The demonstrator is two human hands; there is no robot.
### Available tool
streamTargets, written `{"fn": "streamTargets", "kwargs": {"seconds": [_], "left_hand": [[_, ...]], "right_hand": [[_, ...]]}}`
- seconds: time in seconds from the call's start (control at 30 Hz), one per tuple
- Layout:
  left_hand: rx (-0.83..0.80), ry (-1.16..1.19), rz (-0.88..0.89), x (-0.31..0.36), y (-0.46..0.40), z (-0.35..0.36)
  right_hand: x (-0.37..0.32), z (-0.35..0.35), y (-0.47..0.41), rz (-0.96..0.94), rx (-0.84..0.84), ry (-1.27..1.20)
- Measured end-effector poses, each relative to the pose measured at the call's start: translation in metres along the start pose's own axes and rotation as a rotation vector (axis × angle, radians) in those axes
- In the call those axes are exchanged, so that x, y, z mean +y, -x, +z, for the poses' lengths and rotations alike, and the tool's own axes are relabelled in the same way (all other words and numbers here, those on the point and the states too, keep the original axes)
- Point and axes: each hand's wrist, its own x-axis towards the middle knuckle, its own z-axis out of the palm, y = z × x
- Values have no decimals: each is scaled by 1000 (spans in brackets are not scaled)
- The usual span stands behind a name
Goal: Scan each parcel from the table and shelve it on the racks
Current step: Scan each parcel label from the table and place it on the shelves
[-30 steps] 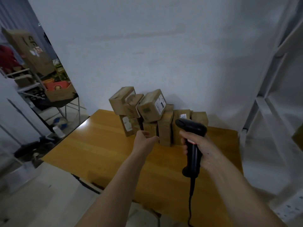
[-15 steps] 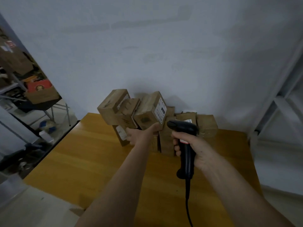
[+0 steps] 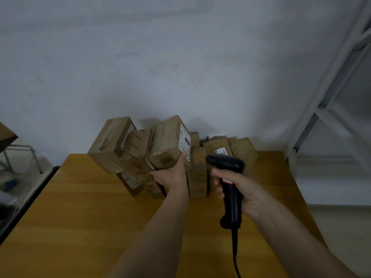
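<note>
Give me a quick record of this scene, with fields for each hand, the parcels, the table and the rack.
left hand: gripping the lower end of the labelled parcel on top of the pile
right hand: holding the black corded barcode scanner, head pointing left
parcels: brown boxes piled against the wall, several tilted
table: wooden, front area bare
rack: white metal, at right; no parcels visible on it
</note>
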Motion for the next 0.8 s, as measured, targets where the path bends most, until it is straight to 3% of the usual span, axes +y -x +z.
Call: {"fn": "streamTargets", "kwargs": {"seconds": [0.23, 0.47, 0.8], "left_hand": [[-39, 57, 35, -11, -8, 5], [-113, 61, 58, -11, 20, -11], [-431, -234, 521, 86, 31, -9]], "right_hand": [[2, 1, -9, -20, 35, 21], [-8, 6, -3, -177, 82, 279], [-31, 5, 30, -413, 136, 524]]}}
